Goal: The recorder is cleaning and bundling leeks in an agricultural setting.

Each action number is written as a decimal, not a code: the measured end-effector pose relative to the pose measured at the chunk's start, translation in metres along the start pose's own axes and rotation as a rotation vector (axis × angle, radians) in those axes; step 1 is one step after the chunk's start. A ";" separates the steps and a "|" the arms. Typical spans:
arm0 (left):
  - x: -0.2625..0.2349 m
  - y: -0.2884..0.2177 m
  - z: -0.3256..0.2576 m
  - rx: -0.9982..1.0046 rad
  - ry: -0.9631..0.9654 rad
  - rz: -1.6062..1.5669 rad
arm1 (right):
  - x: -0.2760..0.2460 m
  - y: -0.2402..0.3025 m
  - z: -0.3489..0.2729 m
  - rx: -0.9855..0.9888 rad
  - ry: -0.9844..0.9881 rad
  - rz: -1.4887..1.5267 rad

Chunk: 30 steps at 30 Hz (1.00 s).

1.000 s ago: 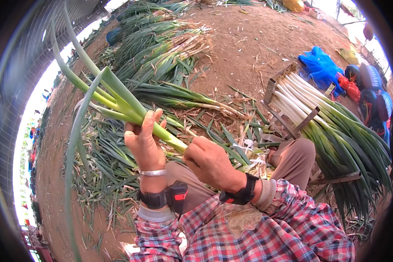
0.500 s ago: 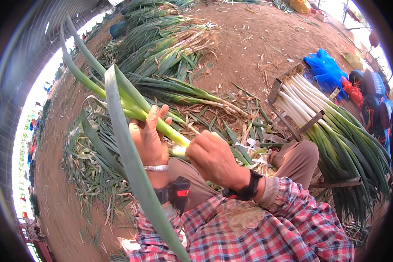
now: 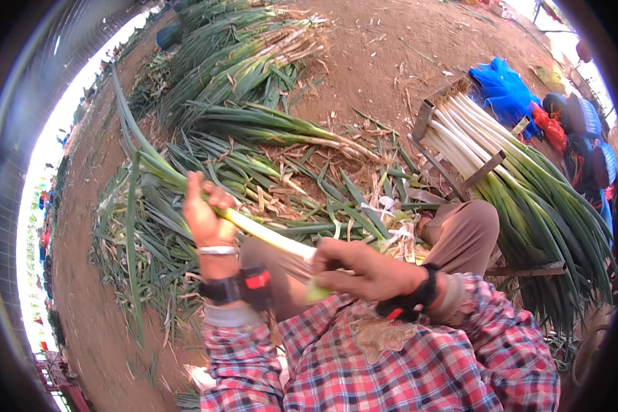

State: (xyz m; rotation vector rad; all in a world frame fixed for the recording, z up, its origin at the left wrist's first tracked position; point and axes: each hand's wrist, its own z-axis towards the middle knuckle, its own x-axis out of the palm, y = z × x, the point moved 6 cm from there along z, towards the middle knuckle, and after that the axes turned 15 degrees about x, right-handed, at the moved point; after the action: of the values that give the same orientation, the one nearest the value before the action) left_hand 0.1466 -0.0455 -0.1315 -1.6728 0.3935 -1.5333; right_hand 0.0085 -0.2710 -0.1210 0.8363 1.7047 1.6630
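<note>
A long green onion [image 3: 271, 237] slants across in front of me, its white end toward the right and its leaves trailing to the upper left. My left hand [image 3: 209, 213] is closed around the stalk where green turns to white. At the white end, my right hand [image 3: 367, 268] has its fingers bent in a pinch. A pale green strip [image 3: 317, 291], blurred by motion, hangs under those fingers and looks like a peeled outer layer. Whether the fingers also touch the stalk is hidden.
On the right, a metal rack [image 3: 486, 170] holds a bundle of cleaned green onions [image 3: 529, 199]. Unpeeled green onions [image 3: 247, 58] lie heaped at the upper left. Leaf scraps [image 3: 144, 254] cover the ground at left. Beyond the rack lies a blue plastic bag [image 3: 502, 86].
My right hand has moved down and right, and more white stalk shows between the hands. My left hand has shifted left and lower. The long leaf over my left forearm has swung away.
</note>
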 end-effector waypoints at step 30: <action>-0.029 -0.145 0.065 0.138 0.224 -0.329 | -0.024 0.007 0.005 -0.147 -0.502 -0.548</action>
State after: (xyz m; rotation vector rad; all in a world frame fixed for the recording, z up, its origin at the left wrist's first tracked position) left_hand 0.1591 0.0877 -0.0406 -1.5165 0.1255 -1.9526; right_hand 0.0273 -0.2867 -0.1146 0.5799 1.2880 1.0780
